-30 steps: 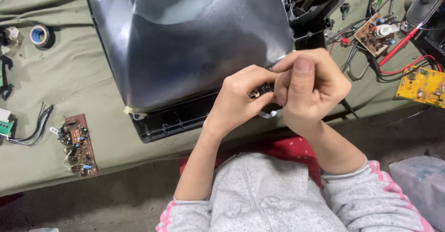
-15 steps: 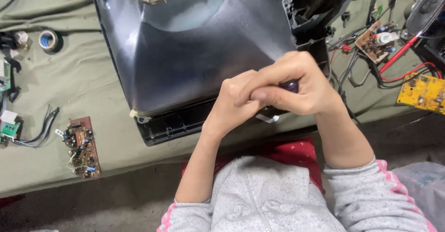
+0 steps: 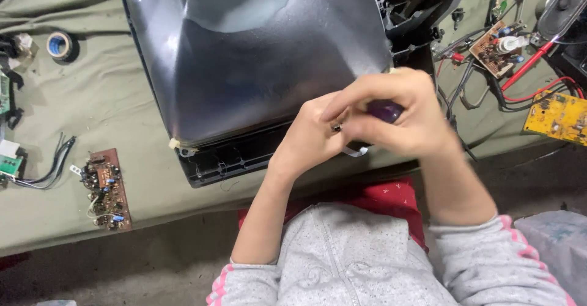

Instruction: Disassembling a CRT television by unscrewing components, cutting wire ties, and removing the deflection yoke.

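A large dark picture tube (image 3: 257,61) lies face down in its black frame (image 3: 232,156) on the green cloth. Both hands meet over its near right corner. My right hand (image 3: 397,113) grips a dark purple tool handle (image 3: 385,110). My left hand (image 3: 309,141) pinches a small metal part at the tool's tip; the part itself is mostly hidden by the fingers. A thin pale strip (image 3: 354,152) hangs under the hands.
A brown circuit board (image 3: 105,187) with wires lies at the near left. A blue tape roll (image 3: 59,45) sits far left. Another board (image 3: 496,49), red and black wires (image 3: 526,61) and a yellow board (image 3: 559,116) crowd the right. A pale bag (image 3: 553,245) is at lower right.
The view has shifted, so the tube and hands sit further right. My right hand has turned, and the purple handle now shows between its fingers.
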